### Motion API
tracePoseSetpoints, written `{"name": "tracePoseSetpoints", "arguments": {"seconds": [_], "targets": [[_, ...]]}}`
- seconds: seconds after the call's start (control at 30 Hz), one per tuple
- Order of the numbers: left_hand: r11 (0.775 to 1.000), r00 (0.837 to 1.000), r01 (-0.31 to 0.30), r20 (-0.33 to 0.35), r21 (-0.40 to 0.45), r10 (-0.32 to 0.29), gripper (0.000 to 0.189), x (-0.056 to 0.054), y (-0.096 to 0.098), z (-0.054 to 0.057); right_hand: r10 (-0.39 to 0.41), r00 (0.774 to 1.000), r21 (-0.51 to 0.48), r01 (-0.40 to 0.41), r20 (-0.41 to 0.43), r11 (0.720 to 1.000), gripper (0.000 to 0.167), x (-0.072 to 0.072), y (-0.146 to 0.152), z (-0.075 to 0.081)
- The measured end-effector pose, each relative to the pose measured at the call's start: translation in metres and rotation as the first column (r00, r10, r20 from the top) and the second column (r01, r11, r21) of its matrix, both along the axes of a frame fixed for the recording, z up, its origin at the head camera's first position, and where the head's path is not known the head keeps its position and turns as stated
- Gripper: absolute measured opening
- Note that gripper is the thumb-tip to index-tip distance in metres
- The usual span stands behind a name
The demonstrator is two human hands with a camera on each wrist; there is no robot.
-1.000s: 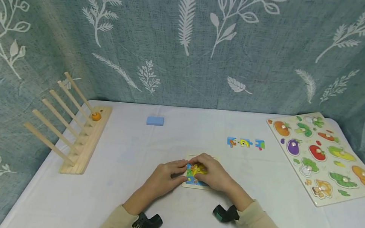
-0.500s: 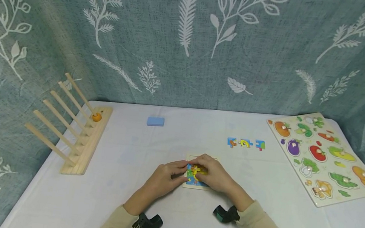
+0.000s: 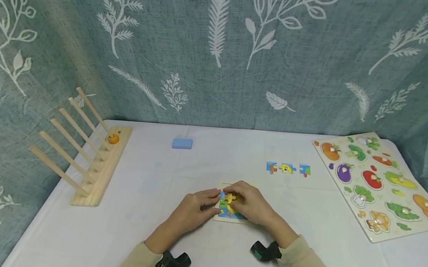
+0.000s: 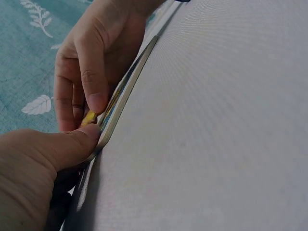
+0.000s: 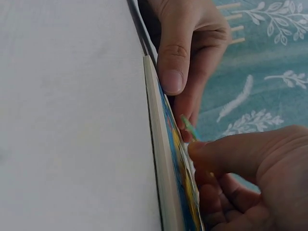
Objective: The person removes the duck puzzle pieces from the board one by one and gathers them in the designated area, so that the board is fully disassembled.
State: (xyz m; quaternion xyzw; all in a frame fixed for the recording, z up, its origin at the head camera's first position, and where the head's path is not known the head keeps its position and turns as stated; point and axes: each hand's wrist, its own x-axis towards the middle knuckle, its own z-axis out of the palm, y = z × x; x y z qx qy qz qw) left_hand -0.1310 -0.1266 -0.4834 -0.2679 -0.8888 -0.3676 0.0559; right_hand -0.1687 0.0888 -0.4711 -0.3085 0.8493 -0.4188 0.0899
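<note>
A small jigsaw puzzle board (image 3: 232, 221) with a pale wooden rim and a colourful picture lies on the white table in front of the person. At its left edge, the left hand (image 3: 190, 213) holds the board, thumb near the lower corner and fingers higher up. The right hand (image 3: 251, 204) reaches over the board's right side and pinches a yellow puzzle piece (image 4: 89, 118) between thumb and fingers, tilted just over the picture. In the right wrist view, the piece (image 5: 189, 127) shows a greenish edge. The right hand hides part of the picture.
Several loose things lie around: three puzzle pieces (image 3: 287, 168) in a row behind the board, a blue block (image 3: 182, 143) at the back, a vegetable peg puzzle (image 3: 381, 189) at right. A wooden rack (image 3: 100, 182) with upright pegs and an orange bead (image 3: 113, 138) stands left.
The yellow piece under the right fingers has shifted and tilted slightly over the board. Both hands otherwise keep nearly the same place.
</note>
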Motion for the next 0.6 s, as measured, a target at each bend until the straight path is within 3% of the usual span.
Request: {"name": "tracePoseSetpoints", "arguments": {"seconds": [0.23,0.6], "targets": [[1.0,1.0,-0.005,-0.013,0.0,0.005,0.039,0.0,0.0,-0.002,-0.104,0.993,-0.02,0.105,0.05,0.994,0.033,-0.008,0.015,0.007],[1.0,1.0,-0.02,0.009,0.004,0.02,0.039,0.001,0.001,0.0,-0.283,0.957,-0.002,0.284,0.07,0.959,0.032,-0.026,0.062,0.015]]}}
